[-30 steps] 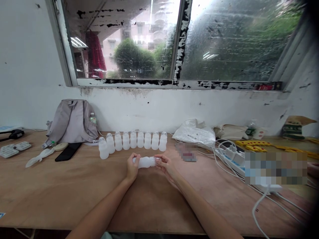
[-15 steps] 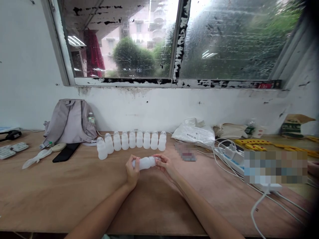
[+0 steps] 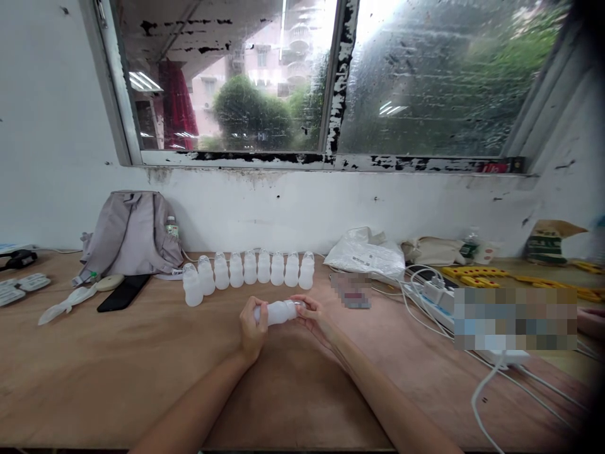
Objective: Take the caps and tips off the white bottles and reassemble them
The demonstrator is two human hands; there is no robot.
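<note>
A translucent white bottle [image 3: 278, 312] lies sideways between my two hands, above the table. My left hand [image 3: 254, 323] is wrapped round its base end, with the thumb along the side. At the other end, the fingers of my right hand [image 3: 312, 315] are closed on the clear cap [image 3: 299, 306]. Beyond my hands, several similar bottles [image 3: 249, 268] with clear tops stand upright in a curved row. The leftmost bottle [image 3: 193, 287] stands nearest to me.
A grey backpack [image 3: 130, 233], a black phone [image 3: 123, 292] and a tied plastic bag [image 3: 70, 304] are at the left. To the right lie a white plastic package [image 3: 366, 252], a power strip [image 3: 444, 309] with cables, and yellow plastic pieces [image 3: 477, 273]. Part of another person's hand [image 3: 590, 320] shows at the right edge.
The camera view has shifted slightly. Both hands keep their hold on the bottle and its cap, with little visible movement.
</note>
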